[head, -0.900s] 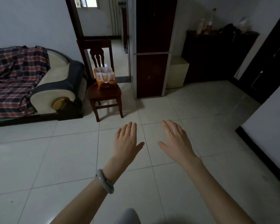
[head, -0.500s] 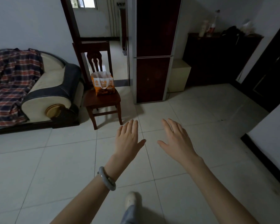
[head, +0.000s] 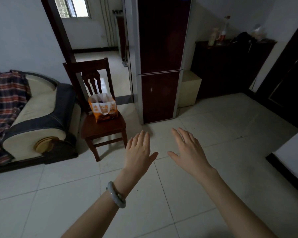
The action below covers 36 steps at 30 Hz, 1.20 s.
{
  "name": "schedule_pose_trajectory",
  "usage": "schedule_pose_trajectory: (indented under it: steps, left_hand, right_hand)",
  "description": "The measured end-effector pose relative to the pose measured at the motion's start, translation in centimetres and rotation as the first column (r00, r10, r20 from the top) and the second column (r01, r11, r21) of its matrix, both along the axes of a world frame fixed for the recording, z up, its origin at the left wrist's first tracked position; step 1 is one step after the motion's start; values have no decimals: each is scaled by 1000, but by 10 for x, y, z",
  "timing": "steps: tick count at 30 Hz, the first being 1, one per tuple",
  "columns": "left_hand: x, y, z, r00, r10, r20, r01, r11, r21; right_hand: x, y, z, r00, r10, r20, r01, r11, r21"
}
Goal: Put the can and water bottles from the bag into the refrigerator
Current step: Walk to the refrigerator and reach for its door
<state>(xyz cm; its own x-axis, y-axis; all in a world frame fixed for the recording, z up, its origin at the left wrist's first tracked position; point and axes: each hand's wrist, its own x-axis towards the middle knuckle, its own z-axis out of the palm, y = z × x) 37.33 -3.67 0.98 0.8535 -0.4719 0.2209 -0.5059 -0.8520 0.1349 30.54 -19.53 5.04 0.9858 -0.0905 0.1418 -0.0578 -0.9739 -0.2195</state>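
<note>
An orange and white plastic bag [head: 103,107] stands upright on the seat of a dark wooden chair [head: 103,127]. Its mouth gapes, and something dark shows inside; the can and bottles cannot be made out. Right of the chair rises a tall dark red refrigerator [head: 159,66] with both doors closed. My left hand [head: 138,152], with a pale bangle on its wrist, and my right hand [head: 187,149] are held out flat over the tiled floor, fingers spread, holding nothing. Both hover short of the chair and refrigerator.
A cream and dark sofa [head: 40,121] with a plaid blanket [head: 3,103] stands left of the chair. A small cream cabinet [head: 190,88] and a dark sideboard [head: 230,66] carrying bottles stand right of the refrigerator. A doorway behind the chair leads into another room.
The view has moved forward, so the chair, bag and refrigerator are nearer and larger. Both hands stay open and stretched out in front.
</note>
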Motion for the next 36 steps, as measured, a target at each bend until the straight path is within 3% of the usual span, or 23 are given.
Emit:
schedule_pose_trajectory:
  steps: [11, 22, 36]
  left_hand:
    - [137, -43, 1, 999, 9, 51, -9, 1000, -2]
    - [322, -148, 19, 993, 16, 113, -25, 996, 86]
    - [483, -213, 10, 992, 122, 34, -125, 984, 124]
  right_hand:
    - [136, -47, -9, 1000, 7, 0, -7, 1000, 9]
    - [323, -147, 0, 998, 45, 49, -47, 997, 53]
    - [496, -231, -8, 994, 111, 25, -112, 992, 65]
